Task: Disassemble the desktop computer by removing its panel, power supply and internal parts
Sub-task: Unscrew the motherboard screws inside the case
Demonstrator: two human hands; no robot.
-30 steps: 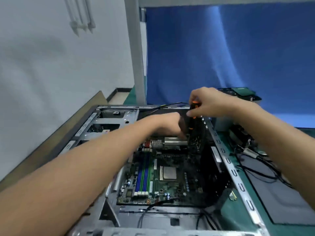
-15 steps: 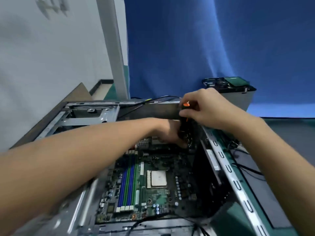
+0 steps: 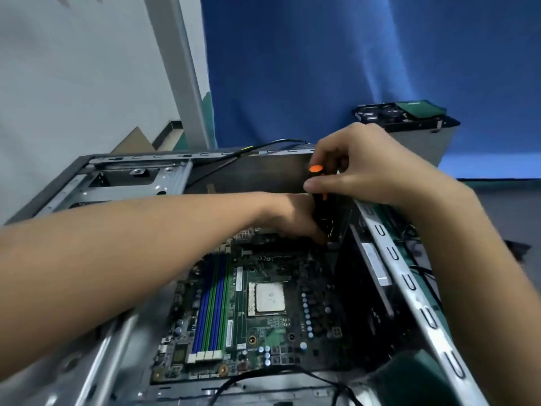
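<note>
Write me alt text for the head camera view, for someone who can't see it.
A person's right hand grips a black and orange screwdriver at the far end of an open computer case, the left hand down inside beside it. Nearer lies the green motherboard with its bare processor and blue and green memory slots.

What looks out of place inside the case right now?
Nothing looks damaged or spilled. The CPU sits bare, no cooler on it, fitting a teardown. A loose black cable lies along the near edge of the motherboard. The right hand grips the screwdriver.
</note>
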